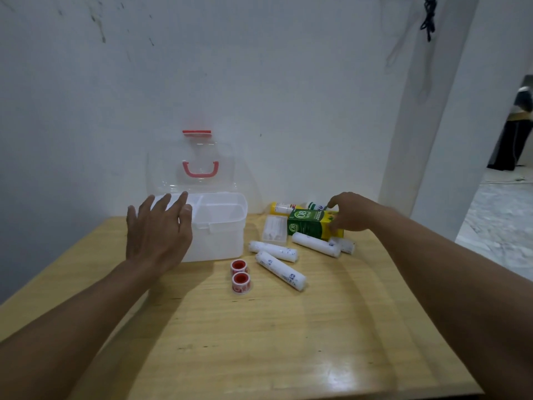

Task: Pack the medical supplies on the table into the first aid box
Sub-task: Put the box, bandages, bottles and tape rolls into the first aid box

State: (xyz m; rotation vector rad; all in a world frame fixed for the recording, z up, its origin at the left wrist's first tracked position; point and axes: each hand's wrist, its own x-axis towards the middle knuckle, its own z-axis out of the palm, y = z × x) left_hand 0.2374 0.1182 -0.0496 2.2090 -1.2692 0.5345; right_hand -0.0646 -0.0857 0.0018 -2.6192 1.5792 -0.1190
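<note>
L hand (157,226) spread wide over open first aid box (219,226); R hand (350,212) grips green-yellow carton (313,223) on surface (259,327).

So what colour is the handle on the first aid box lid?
Pinkish red handle, clearest in the head view.

Left hand (157,229) open, fingers spread; right hand (350,212) curled, gripping.

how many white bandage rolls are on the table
4: one by the box's front right corner, one nearer the camera, one before the green carton, one partly hidden behind it.
</note>
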